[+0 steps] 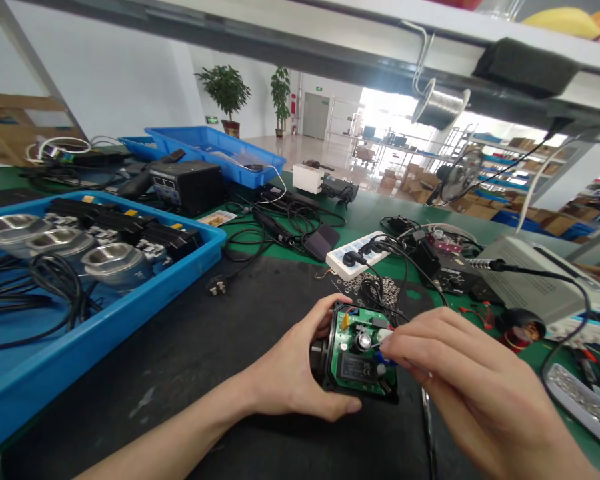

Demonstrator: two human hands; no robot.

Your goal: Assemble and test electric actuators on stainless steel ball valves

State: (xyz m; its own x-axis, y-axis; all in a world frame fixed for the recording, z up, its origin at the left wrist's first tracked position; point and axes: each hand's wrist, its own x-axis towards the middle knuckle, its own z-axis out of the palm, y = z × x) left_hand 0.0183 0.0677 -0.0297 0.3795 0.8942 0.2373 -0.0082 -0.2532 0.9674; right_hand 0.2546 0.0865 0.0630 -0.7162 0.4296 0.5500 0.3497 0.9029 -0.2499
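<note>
The left hand (293,370) is curling around a small black housing (323,363), thumb underneath and fingers over the far edge, gripping it tilted over the black mat (205,347) at the bench front. A green circuit board (357,367) is sitting inside. The right hand (460,373) is pinching its fingertips together on a small white part (383,335) at the board's right edge. Just behind, black cables (405,257) are trailing over scattered metal washers (387,288) toward a white power strip (360,257). A blue plastic tray (145,300) with shiny metal cups (115,257) is standing well apart, left.
</note>
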